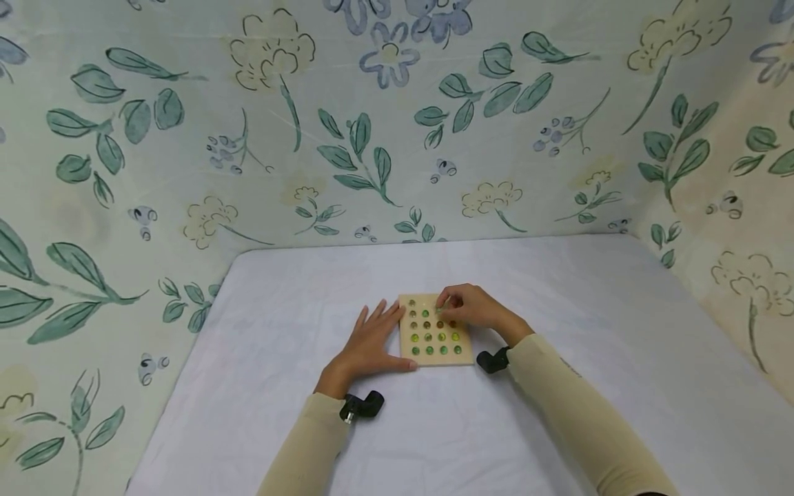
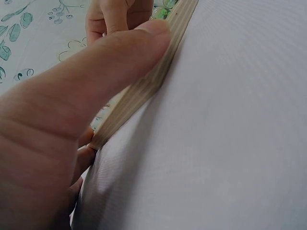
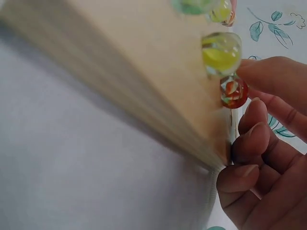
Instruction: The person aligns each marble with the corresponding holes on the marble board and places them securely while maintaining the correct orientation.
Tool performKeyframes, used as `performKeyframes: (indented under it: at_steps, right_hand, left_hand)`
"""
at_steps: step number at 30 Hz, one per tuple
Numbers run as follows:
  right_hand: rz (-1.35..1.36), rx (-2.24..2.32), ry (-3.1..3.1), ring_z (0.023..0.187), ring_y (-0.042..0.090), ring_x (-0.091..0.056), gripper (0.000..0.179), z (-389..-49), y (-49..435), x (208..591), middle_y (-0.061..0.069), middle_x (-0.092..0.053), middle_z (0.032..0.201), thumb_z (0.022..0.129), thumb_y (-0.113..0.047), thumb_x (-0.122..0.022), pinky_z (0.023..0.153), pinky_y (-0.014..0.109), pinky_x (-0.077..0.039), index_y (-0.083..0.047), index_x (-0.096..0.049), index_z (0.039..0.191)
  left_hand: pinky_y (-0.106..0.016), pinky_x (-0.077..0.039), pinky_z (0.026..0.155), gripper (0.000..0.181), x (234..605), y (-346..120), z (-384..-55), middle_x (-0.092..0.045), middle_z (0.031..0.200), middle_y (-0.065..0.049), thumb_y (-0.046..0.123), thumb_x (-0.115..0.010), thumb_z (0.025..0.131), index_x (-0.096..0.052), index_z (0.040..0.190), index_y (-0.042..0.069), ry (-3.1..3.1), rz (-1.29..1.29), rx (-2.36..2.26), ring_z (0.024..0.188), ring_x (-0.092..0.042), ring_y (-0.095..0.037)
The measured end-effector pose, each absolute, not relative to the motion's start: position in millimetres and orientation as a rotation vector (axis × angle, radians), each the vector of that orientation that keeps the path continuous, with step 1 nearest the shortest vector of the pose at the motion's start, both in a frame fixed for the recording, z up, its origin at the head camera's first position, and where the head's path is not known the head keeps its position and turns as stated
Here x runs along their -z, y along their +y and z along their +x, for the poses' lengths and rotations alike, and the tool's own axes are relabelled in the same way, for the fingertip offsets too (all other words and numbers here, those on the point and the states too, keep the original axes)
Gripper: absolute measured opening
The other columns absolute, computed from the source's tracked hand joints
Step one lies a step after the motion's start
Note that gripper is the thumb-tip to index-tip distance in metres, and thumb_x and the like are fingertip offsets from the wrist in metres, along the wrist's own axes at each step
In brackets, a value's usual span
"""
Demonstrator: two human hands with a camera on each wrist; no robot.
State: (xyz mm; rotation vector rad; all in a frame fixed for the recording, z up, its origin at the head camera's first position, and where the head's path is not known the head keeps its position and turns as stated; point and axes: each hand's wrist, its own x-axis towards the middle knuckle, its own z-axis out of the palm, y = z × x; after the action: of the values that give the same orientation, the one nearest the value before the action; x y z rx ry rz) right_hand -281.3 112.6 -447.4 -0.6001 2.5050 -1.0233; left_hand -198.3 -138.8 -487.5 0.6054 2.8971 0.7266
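Note:
A square wooden board (image 1: 435,359) lies on the table, set with rows of glass marbles (image 1: 429,337). My left hand (image 1: 366,344) is spread along the board's left side, fingertips touching that edge and thumb at the front-left corner. In the left wrist view the thumb (image 2: 139,48) lies on the board's edge (image 2: 129,103). Over the back-right part of the board, my right hand (image 1: 474,306) pinches a small greenish marble (image 1: 438,310), mostly covered by the fingertips. A yellow marble (image 3: 221,53) and a red-orange marble (image 3: 234,92) sit beside its fingers in the right wrist view.
White cloth covers the table (image 1: 298,303) around the board. A floral curtain (image 1: 384,179) hangs behind and at both sides. Each wrist carries a small black camera, the left one (image 1: 362,406) near the table front and the right one (image 1: 493,360) close to the board's front-right corner.

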Motion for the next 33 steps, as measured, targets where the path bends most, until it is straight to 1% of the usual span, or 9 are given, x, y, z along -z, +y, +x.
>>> performKeyframes:
  at_steps: [16,23,33]
  right_hand:
    - [-0.603,1.042,2.537,0.068,0.017,-0.050,0.015,-277.2,113.5,450.8,0.004,-0.055,0.078,0.087,-0.020,-0.072,0.057,0.026,-0.042,-0.016,-0.067,0.101]
    - [-0.612,1.049,2.530,0.068,0.017,-0.049,0.014,-278.2,115.9,452.8,0.003,-0.053,0.077,0.087,-0.020,-0.072,0.056,0.026,-0.041,-0.017,-0.068,0.100]
    - [-0.602,1.018,2.515,0.070,0.018,-0.049,0.015,-280.5,116.4,451.5,0.003,-0.054,0.076,0.086,-0.024,-0.073,0.060,0.028,-0.042,-0.019,-0.068,0.099]
  left_hand:
    - [-0.044,0.008,0.118,0.116,489.0,-138.9,-198.1,-0.014,0.161,0.007,0.080,-0.064,0.065,-0.019,0.156,0.023,2.903,0.597,-0.731,0.148,0.001,-0.015]
    - [-0.044,0.007,0.118,0.116,488.5,-137.0,-197.0,-0.015,0.161,0.005,0.079,-0.065,0.065,-0.020,0.156,0.022,2.902,0.593,-0.743,0.148,0.000,-0.017]
    - [-0.047,0.005,0.118,0.116,487.5,-137.0,-197.2,-0.015,0.161,0.005,0.080,-0.064,0.065,-0.020,0.156,0.021,2.912,0.597,-0.715,0.148,-0.002,-0.019]
